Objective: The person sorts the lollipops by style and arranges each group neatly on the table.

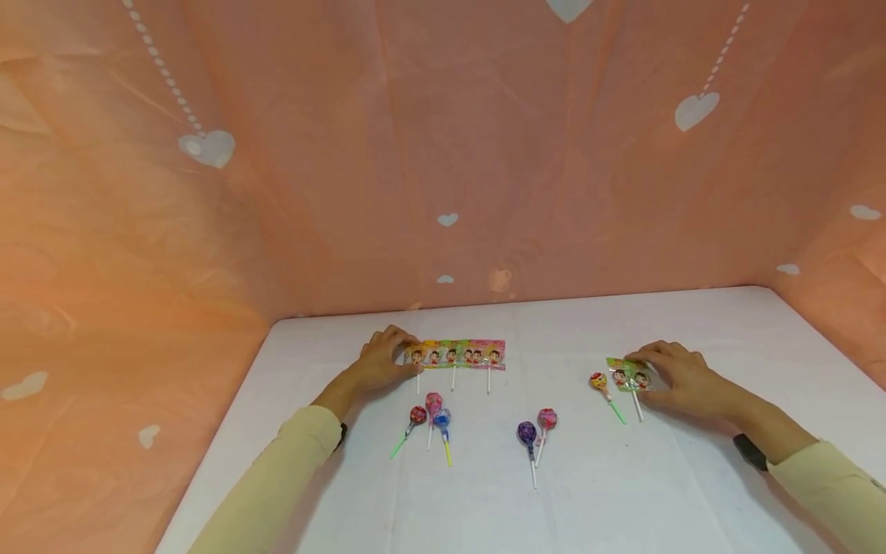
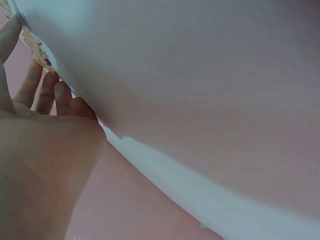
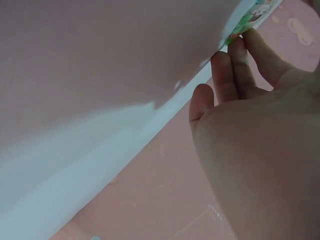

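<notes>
In the head view, several flat lollipops in picture-printed wrappers [image 1: 477, 355] lie in a side-by-side row, orange, green and pink. My left hand [image 1: 379, 362] pinches the leftmost wrapper between thumb and fingertips; the left wrist view shows its fingers beside an orange print [image 2: 36, 47]. Over on the right, my right hand [image 1: 685, 381] grips the edge of a green-wrapped flat lollipop [image 1: 631, 377], its white stick pointing toward me. Fingertips touch that green wrapper [image 3: 245, 24] in the right wrist view. Just left of it lies a round yellow-red lollipop [image 1: 598, 382] with a green stick.
Between the arms lie a dark red lollipop [image 1: 418, 415], a pink one [image 1: 434, 402] and a blue one [image 1: 442, 418]. A purple lollipop [image 1: 527, 432] and another pink one [image 1: 547, 419] lie nearer the middle. The white table [image 1: 471, 508] meets an orange cloth backdrop [image 1: 484, 154] behind.
</notes>
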Demonstrator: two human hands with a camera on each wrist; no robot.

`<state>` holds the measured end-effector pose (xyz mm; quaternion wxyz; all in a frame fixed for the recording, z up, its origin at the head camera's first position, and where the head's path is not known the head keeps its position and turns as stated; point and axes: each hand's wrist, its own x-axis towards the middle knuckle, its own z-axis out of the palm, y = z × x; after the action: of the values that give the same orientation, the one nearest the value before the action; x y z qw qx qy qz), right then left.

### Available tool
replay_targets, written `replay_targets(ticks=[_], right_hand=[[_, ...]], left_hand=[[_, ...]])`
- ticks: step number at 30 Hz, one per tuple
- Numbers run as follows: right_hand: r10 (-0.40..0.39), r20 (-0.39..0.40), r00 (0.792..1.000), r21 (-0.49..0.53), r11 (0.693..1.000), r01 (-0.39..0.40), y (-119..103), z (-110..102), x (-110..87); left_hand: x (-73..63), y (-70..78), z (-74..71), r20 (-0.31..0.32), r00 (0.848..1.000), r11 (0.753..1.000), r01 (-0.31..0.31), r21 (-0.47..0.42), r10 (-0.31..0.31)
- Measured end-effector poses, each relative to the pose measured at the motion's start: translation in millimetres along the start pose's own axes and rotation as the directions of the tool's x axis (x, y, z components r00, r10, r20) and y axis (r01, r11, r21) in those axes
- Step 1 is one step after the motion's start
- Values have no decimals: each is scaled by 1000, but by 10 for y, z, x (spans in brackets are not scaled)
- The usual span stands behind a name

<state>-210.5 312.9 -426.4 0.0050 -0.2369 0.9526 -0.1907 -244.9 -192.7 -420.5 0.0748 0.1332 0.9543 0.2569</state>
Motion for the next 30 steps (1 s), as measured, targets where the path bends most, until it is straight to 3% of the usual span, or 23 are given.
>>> replay_targets(ticks=[12,23,30], right_hand=[[-14,-50,999,-37,999,12,-14,-21,-7],[-26,-204,979,56,998,38,60,-6,-63],[-53,-204,978,39,997,63,-21,-35,-46]], left_hand=[[13,4,-3,6,1000,1000,18,-6,-18],[-17,5,8,13,1000,1000,19,-23,-19],[-8,9,-7,1,1000,1000,16,-19,-16]])
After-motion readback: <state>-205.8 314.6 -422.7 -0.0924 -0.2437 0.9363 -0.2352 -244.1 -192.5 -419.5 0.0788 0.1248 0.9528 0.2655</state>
